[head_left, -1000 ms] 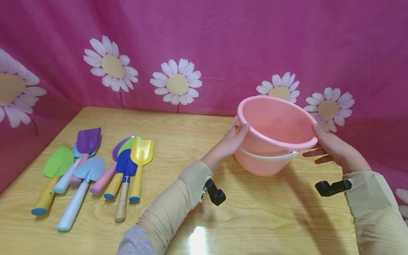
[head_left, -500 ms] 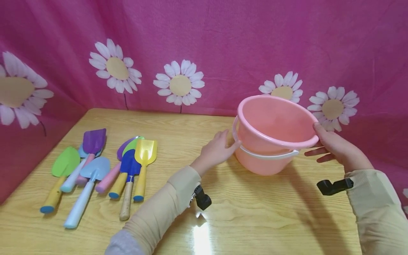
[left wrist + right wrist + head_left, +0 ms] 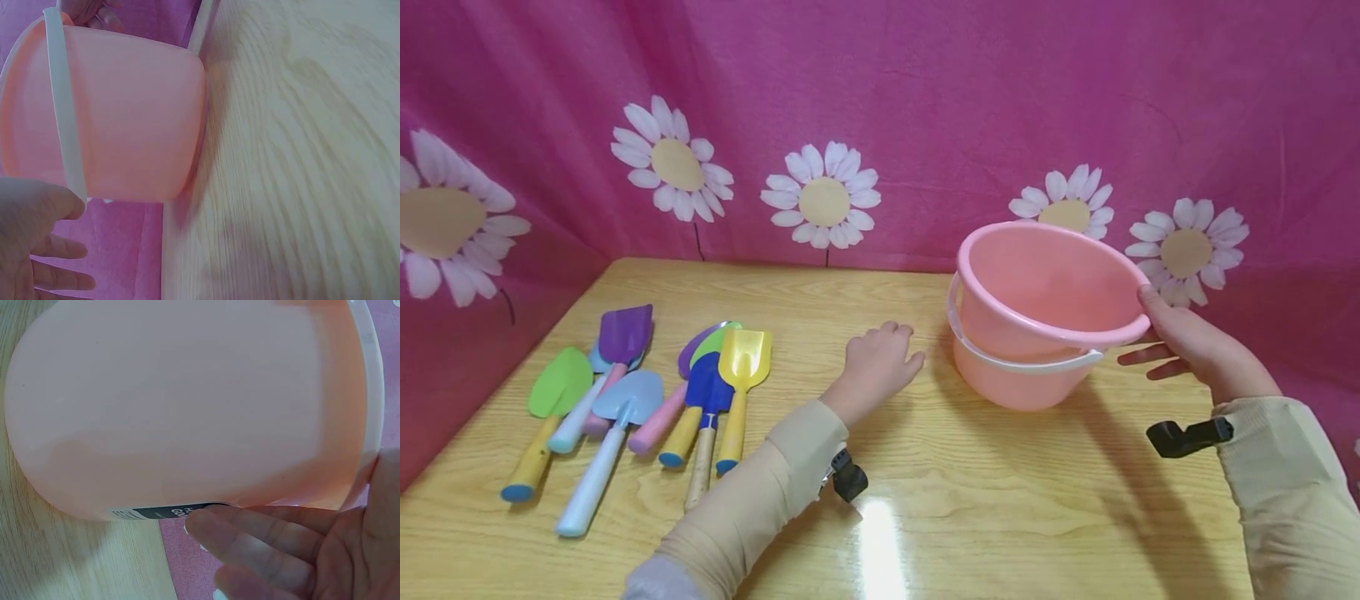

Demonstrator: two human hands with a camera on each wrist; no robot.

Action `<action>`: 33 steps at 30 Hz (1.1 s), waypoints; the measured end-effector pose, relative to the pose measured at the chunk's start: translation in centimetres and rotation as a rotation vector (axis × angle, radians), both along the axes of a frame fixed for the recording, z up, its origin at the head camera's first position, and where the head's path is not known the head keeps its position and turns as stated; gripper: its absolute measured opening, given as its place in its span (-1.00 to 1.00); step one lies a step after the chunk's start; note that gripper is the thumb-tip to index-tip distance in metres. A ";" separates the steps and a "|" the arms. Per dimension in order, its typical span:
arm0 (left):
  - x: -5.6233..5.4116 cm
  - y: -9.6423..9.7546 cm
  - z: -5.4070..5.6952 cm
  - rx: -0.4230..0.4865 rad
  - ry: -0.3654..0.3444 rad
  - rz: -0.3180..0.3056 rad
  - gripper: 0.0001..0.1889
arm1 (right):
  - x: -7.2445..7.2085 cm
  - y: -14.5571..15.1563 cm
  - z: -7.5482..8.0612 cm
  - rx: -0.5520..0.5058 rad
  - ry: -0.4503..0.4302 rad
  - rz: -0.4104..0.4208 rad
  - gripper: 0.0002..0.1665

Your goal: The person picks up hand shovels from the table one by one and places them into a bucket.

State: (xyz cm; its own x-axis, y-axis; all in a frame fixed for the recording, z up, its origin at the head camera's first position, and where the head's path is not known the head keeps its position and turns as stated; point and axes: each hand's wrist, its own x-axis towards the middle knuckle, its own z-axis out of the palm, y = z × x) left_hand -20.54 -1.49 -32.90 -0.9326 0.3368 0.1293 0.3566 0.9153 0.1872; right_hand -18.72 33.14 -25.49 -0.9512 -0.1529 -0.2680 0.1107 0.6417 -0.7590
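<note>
While R hand (image 3: 1206, 354) pinches its rim (image 3: 1097, 340), the pink bucket (image 3: 1030, 389) w/ a white handle (image 3: 1037, 367) stands on the back R of the table (image 3: 1000, 492). Pink wall shows inside; bottom's hidden, can't tell. L hand (image 3: 874, 367), fingers loose, is above the table's middle; shovels (image 3: 631, 398) lie on the table's L.

A magenta cloth (image 3: 925, 100) with soft folds hangs behind the wooden table (image 3: 1000, 517) and also along its left side. Large daisies (image 3: 823, 201) with white petals and pale yellow centres are on it; the leftmost daisy (image 3: 445, 223) is cut by the view's edge. The table has wavy grain and, near the front, a bright reflection (image 3: 881, 546).
</note>
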 end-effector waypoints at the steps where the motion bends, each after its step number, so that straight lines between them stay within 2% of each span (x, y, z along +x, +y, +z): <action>1: 0.1 -0.3 -0.1 -0.007 0.005 0.007 -0.54 | -0.1 0.0 0.0 -0.002 0.001 0.002 -0.06; 10: 0.8 -2.8 -0.1 -0.044 -0.003 0.076 -0.56 | -0.2 0.0 0.2 0.016 0.000 0.009 -0.06; 21: 1.7 -5.1 0.0 -0.070 -0.058 0.104 -0.53 | -0.2 0.2 0.0 0.004 0.002 0.011 -0.09; 26: 1.9 -6.4 -0.3 -0.089 -0.060 0.129 -0.54 | -0.4 0.2 -0.1 -0.024 -0.019 0.007 -0.11; 33: 2.1 -7.8 -1.0 -0.093 -0.113 0.184 -0.55 | -0.5 0.2 -0.2 -0.004 -0.024 0.019 -0.10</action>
State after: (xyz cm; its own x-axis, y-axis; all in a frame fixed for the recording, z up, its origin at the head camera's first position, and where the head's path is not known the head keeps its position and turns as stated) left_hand -18.43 -9.32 -33.91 -0.9862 0.1655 -0.0027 0.1638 0.9781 0.1283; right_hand -19.17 33.37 -25.67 -0.9415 -0.1722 -0.2897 0.1163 0.6406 -0.7590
